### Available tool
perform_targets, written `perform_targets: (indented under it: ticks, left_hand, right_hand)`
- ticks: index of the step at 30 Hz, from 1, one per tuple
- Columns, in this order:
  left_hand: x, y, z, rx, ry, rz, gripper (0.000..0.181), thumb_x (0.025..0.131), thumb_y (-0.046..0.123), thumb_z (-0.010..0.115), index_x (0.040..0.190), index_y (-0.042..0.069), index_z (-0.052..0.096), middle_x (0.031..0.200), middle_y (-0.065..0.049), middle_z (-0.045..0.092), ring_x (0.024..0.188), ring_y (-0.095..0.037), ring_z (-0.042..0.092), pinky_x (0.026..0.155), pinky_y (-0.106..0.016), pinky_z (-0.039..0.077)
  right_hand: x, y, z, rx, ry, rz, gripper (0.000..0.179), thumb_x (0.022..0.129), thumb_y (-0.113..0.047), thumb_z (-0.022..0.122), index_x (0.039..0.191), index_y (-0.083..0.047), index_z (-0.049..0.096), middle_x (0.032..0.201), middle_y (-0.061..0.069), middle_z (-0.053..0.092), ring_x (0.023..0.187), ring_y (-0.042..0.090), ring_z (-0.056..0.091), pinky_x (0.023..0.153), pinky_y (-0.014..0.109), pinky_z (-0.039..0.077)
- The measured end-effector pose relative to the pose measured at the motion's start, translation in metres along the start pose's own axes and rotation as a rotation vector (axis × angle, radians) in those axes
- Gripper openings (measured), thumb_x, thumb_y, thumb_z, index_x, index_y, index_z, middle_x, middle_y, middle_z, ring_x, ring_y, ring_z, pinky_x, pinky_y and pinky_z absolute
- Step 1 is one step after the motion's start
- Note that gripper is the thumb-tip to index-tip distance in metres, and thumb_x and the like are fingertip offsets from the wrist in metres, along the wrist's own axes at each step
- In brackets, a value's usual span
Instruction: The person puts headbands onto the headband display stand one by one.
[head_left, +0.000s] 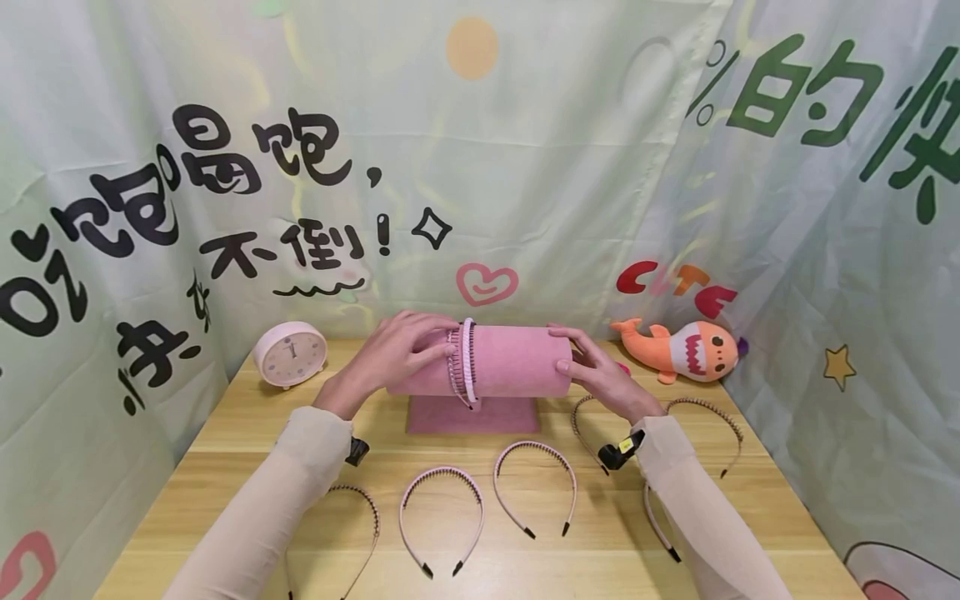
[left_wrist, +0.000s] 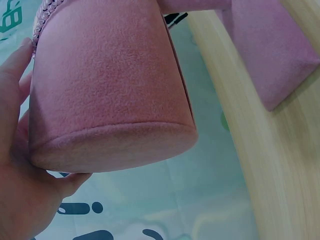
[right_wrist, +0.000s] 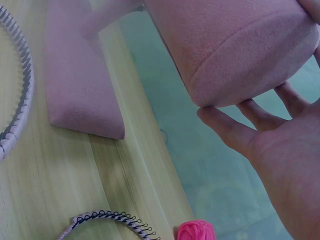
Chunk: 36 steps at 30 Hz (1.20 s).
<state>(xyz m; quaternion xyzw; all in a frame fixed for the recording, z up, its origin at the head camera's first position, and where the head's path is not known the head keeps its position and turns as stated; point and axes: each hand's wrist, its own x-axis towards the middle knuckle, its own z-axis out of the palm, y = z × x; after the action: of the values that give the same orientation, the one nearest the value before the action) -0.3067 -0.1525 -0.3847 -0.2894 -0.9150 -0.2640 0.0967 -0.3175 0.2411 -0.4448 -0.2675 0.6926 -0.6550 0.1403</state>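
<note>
Head: pink cylinder (head_left: 521, 360) between left hand (head_left: 408, 352), right hand (head_left: 602, 379).

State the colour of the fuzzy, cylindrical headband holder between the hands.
Plain pink; the headband holder shows best in the head view.

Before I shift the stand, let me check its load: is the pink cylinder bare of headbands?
No, the head view shows headbands around the pink cylinder, near the left hand.
</note>
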Motion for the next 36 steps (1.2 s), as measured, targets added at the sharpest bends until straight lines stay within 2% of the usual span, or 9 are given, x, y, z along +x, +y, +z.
perform_targets:
  ticks: [7,11,14,18,22,30,36]
  left_hand:
    - [-0.002,-0.004,0.000,-0.042,0.011,0.004,0.048,0.107,0.050,0.066,0.150,0.029,0.066,0.158,-0.001,0.063,0.153,-0.033,0.046,0.128,-0.067,0.030]
    - [-0.007,-0.012,-0.007,-0.075,0.026,0.031,0.044,0.109,0.043,0.066,0.149,0.025,0.067,0.157,-0.001,0.063,0.153,-0.031,0.046,0.131,-0.061,0.030]
    - [-0.015,-0.018,-0.016,-0.099,0.037,0.035,0.041,0.109,0.039,0.067,0.147,0.023,0.069,0.158,-0.002,0.062,0.153,-0.030,0.046,0.131,-0.060,0.030]
    - [-0.029,-0.029,-0.026,-0.114,0.054,0.010,0.040,0.110,0.037,0.066,0.147,0.021,0.069,0.161,-0.007,0.059,0.154,-0.033,0.044,0.132,-0.066,0.026]
    - [-0.044,-0.040,-0.033,-0.127,0.061,-0.019,0.041,0.110,0.035,0.066,0.148,0.021,0.067,0.161,-0.009,0.057,0.154,-0.035,0.044,0.131,-0.070,0.027]
    - [-0.079,-0.059,-0.041,-0.180,0.058,-0.057,0.043,0.110,0.026,0.068,0.149,0.010,0.064,0.158,-0.016,0.058,0.148,-0.041,0.051,0.121,-0.068,0.044]
    - [-0.103,-0.069,-0.036,-0.223,0.036,-0.059,0.039,0.108,0.019,0.071,0.145,0.007,0.067,0.149,-0.016,0.066,0.135,-0.041,0.062,0.108,-0.063,0.057]
  right_hand:
    - [0.000,0.000,0.001,0.002,0.005,0.001,0.050,0.113,-0.012,0.056,0.160,-0.022,0.042,0.184,0.007,0.007,0.166,0.040,0.016,0.110,0.026,0.054]
    - [0.001,0.000,0.001,0.006,0.004,-0.004,0.050,0.113,-0.011,0.056,0.160,-0.022,0.042,0.184,0.007,0.008,0.165,0.039,0.019,0.110,0.027,0.055]
    - [0.002,0.000,0.001,0.007,0.000,-0.007,0.050,0.113,-0.011,0.056,0.160,-0.022,0.042,0.184,0.008,0.008,0.164,0.038,0.021,0.110,0.028,0.054]
    - [0.002,0.000,0.000,0.005,0.000,-0.005,0.050,0.113,-0.011,0.056,0.160,-0.024,0.043,0.184,0.007,0.007,0.165,0.039,0.019,0.109,0.027,0.054]
    - [0.001,-0.001,-0.001,0.003,0.003,0.002,0.050,0.113,-0.012,0.056,0.160,-0.025,0.043,0.184,0.007,0.007,0.165,0.041,0.017,0.109,0.027,0.055]
    - [0.002,0.001,-0.001,0.004,0.005,0.009,0.050,0.113,-0.012,0.056,0.159,-0.025,0.043,0.184,0.007,0.006,0.164,0.038,0.020,0.110,0.027,0.054]
    - [0.001,0.001,0.000,0.000,0.008,0.009,0.051,0.113,-0.013,0.058,0.160,-0.025,0.042,0.184,0.006,0.006,0.162,0.037,0.024,0.109,0.027,0.055]
